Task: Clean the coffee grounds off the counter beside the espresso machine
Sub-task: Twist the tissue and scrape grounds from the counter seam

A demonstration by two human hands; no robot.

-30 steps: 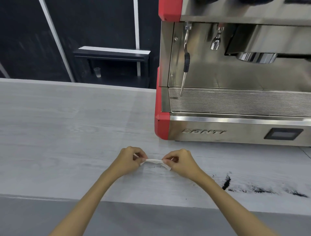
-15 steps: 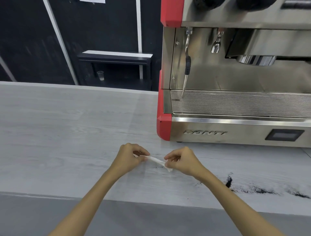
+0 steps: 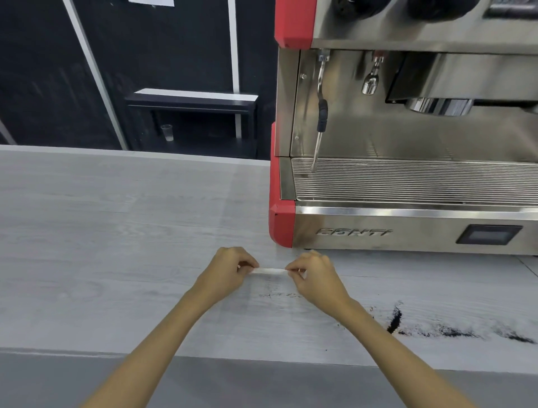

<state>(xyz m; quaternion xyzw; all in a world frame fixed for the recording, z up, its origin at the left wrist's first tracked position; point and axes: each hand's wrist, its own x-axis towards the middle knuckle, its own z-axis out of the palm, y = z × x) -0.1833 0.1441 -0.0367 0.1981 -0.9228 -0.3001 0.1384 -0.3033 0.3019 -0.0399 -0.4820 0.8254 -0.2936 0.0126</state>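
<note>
— What lies on the pale wood-grain counter (image 3: 87,233)?
— One steel, red-cornered espresso machine (image 3: 407,227) at two o'clock; gritty black coffee grounds (image 3: 454,332) at four.
— And the hands?
— Left hand (image 3: 230,270) and right hand (image 3: 317,276) pinch one thin white strip (image 3: 269,270), stretched taut between them.

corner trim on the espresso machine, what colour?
Red corner trim, clearest in the head view.

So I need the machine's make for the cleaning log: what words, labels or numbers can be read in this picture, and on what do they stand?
"CONTI", as best it reads: raised, blurred letters on the steel front panel of the red-cornered stainless espresso machine.
Small dark display screen on the same panel: blank, nothing to read.
White sheet of paper on the black wall, cut off by the top edge: no text legible.
</note>
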